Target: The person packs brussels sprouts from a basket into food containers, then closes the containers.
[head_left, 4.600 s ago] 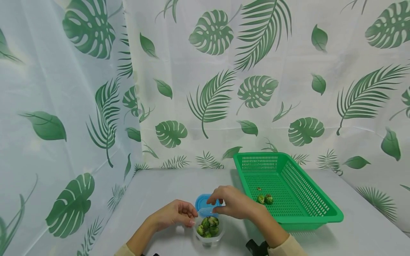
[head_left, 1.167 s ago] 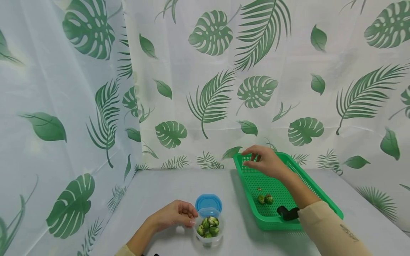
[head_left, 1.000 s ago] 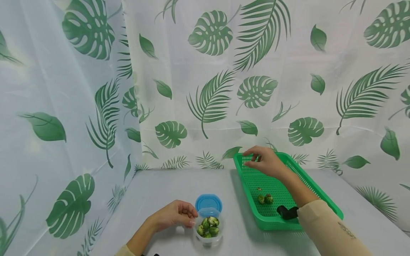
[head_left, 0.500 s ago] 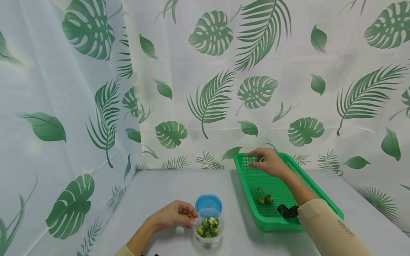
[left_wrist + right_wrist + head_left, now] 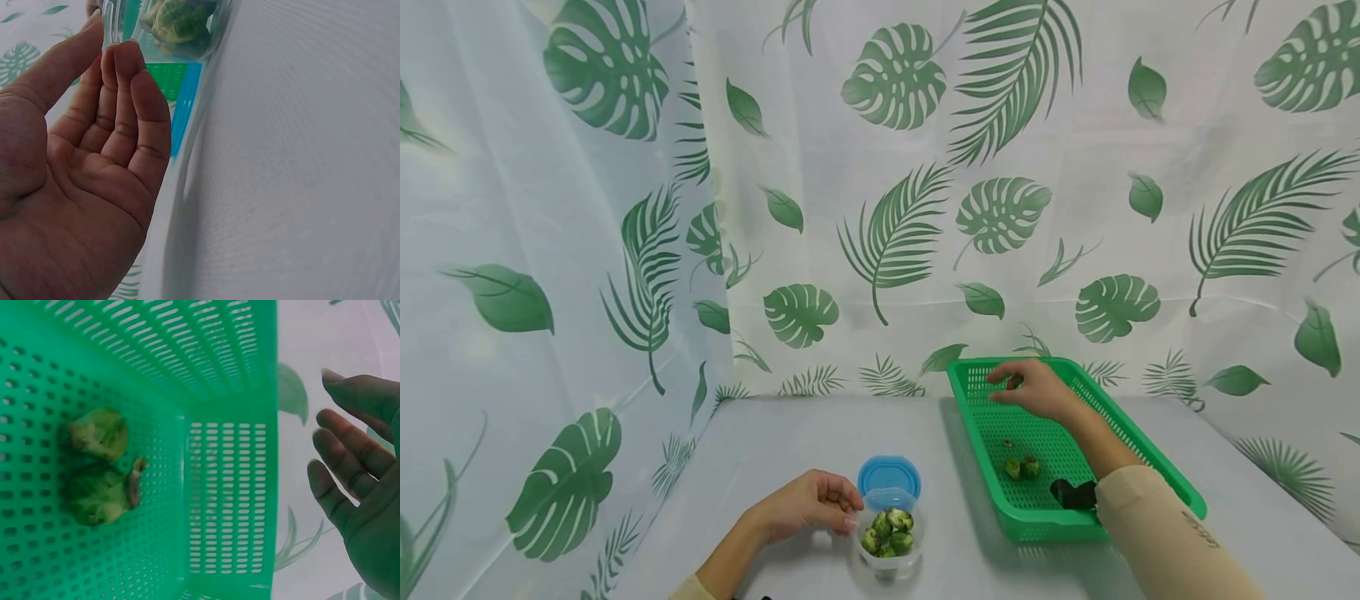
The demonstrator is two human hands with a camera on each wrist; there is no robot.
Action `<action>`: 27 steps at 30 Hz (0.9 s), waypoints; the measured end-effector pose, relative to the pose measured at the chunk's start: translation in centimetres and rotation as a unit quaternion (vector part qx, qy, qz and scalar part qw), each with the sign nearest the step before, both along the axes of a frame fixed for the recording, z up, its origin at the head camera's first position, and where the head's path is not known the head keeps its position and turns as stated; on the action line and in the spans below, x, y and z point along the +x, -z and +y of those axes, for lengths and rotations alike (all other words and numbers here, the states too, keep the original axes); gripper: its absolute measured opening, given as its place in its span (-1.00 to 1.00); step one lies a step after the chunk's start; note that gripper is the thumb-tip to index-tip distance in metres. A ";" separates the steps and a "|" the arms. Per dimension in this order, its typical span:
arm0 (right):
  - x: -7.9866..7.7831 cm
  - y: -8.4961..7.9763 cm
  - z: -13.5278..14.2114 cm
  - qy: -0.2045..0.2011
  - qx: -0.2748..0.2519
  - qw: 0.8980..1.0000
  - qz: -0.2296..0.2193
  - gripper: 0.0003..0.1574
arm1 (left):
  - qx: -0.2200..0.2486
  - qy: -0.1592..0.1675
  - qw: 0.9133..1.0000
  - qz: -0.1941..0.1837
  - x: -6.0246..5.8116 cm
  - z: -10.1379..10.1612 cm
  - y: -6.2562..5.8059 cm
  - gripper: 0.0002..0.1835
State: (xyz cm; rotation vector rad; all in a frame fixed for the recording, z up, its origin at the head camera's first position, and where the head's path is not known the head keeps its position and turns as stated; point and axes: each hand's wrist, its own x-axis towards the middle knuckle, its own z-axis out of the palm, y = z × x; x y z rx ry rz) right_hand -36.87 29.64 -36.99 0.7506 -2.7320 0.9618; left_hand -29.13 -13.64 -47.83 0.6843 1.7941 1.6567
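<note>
The left hand point(image 5: 808, 504), fingers relaxed, touched a clear container point(image 5: 887, 563); the right hand point(image 5: 1033, 390), fingers parted and empty, hovered over a green basket point(image 5: 1045, 531). The step was judged a retrieval reach, next requiring descent to a loose sprout point(image 5: 1012, 468). Counts were: at the left hand, one container, at least five packed sprouts point(image 5: 882, 525), one blue lid point(image 5: 889, 475); below the right hand, one basket, two loose sprouts, one brown scrap point(image 5: 1007, 444).

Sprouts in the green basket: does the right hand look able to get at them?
Probably yes: the right hand is up near the far end of the green basket, holding nothing. The basket is open on top and nothing covers the sprouts, so the way down looks free.
</note>
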 end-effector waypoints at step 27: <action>-0.5 1.8 1.0 -0.063 0.005 0.991 -0.121 -0.63 | -0.010 -0.004 1.000 0.002 0.0 0.1 0.2 -0.64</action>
